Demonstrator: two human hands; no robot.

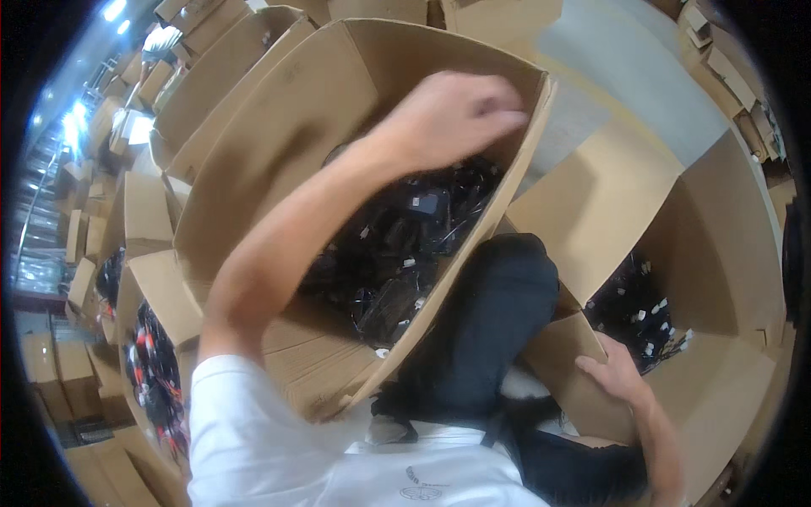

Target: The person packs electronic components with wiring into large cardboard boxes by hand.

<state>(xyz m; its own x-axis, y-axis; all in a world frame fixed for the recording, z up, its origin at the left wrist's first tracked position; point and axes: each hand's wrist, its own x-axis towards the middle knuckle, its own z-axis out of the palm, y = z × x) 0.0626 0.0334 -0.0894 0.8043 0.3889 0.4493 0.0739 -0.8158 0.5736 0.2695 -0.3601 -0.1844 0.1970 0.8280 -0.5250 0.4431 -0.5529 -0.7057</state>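
Observation:
My left hand [469, 114], slightly blurred, is closed in a fist above a big open cardboard box [279, 152], close to its right wall. Anything inside the fist is hidden. In that box lies a heap of black items [414, 228], some in clear plastic, with small white tags or connectors among them; their kind is unclear. My right hand [615, 369] grips the near edge of a second open cardboard box [718, 245] at the right, thumb on the outer side of a flap [570, 359]. Black items with white ends [642, 313] lie deep in this box.
My bent knee [515, 270] stands between the two boxes. Another box [152, 363] at the left holds black and red-orange items. More cartons [76, 363] are stacked at the far left. Grey floor [608, 76] shows beyond, and a person [160, 42] is in the distance.

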